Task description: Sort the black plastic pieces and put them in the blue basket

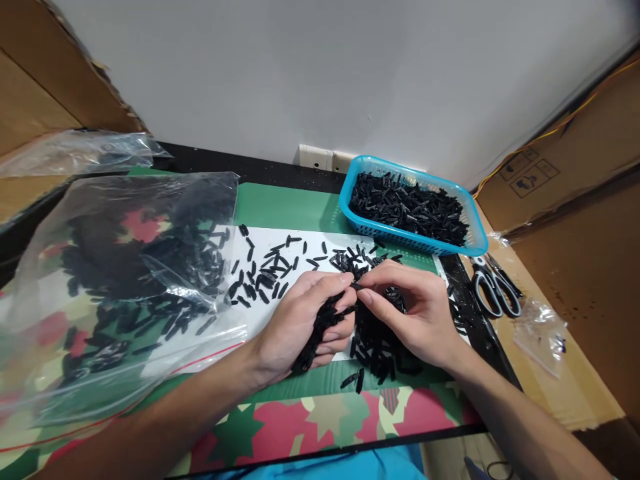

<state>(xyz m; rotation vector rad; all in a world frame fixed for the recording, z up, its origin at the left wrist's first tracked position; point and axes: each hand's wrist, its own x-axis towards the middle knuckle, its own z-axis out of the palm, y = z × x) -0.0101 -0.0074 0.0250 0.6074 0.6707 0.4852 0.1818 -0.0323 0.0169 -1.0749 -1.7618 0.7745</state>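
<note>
1. Our left hand (pixel 300 317) is clutching black pieces (pixel 309 350); our right hand (pixel 413 307) is pinching one piece (pixel 356 286) above the loose pile (pixel 375 337).
2. We are possibly risking dropped pieces, because the left grip is looking crowded.

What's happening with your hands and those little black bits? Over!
Left hand: gripping bunch of small, black, elongated pieces. Right hand: pinching one piece near left thumb. Possible clutter: loose black pieces underneath, clear plastic bag at left.
</note>
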